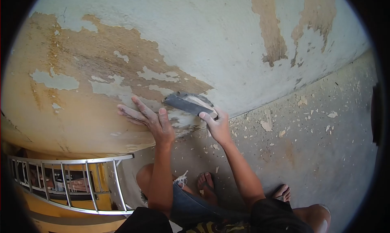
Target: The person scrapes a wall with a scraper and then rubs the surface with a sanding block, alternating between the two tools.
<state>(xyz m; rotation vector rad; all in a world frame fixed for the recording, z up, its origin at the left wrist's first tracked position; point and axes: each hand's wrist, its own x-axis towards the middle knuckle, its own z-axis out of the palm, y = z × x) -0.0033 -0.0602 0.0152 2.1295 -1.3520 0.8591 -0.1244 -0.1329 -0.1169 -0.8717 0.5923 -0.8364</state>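
Two legs of the person are nearest in the view, with blue denim (191, 202) that has a frayed white edge, and with dark sandals (209, 187) on the feet. Between the legs and the wall, both forearms reach forward, and the hands are apart from each other. The left hand (156, 123) is open, its dusty fingers spread at the wall; whether the palm touches it, one cannot tell. The right hand (217, 125) is closed on one end of a dark flat tool (189, 104), with the thumb lying on top. This tool is long and grey, has a paler strip along it, and lies against the lower part of the wall, a little to the right of the left fingers. The wall (195, 42) is pale and looks chalky, while its lower left part is more yellow. On it spread brown bare patches (118, 50) with ragged borders, and small islands of pale coating remain inside them. Along the foot of the wall goes a rough grey floor (248, 164), sprinkled with thin, irregular flakes (266, 124). Farther to the left stands a silvery metal ladder (63, 161), and behind its rungs are a yellow surface (106, 184) and a dark opening with unclear things inside.
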